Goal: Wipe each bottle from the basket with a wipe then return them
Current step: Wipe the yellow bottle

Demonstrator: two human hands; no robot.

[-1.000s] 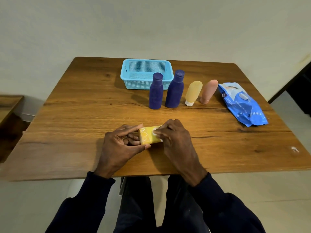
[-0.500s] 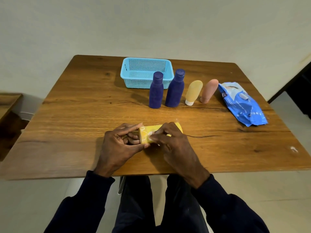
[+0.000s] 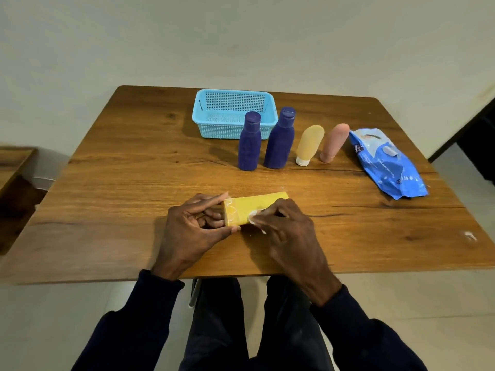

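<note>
Wooden table [image 3: 134, 183] carries one basket [image 3: 198, 113], four bottles [image 3: 249, 141] [image 3: 280, 139] [image 3: 310, 144] [image 3: 334, 141], one wipes pack [image 3: 385, 164]; left hand [image 3: 187, 236] grips yellow bottle [image 3: 251, 207], right hand [image 3: 289, 236] pinches wipe [image 3: 254, 216].

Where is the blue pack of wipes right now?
In the head view, the blue pack of wipes lies on the table, far right, next to the pink bottle.

Looks like a room in a home, not a lab or shop. Evidence: wooden table [image 3: 128, 183] with grain and cracks, set near a bare off-white wall [image 3: 241, 36]; pale hard floor [image 3: 434, 303] at lower right; more wooden furniture [image 3: 13, 162] at the left edge. Tabletop items are household stuff: blue plastic basket [image 3: 199, 113], toiletry bottles [image 3: 249, 145], pack of wet wipes [image 3: 388, 167].
</note>
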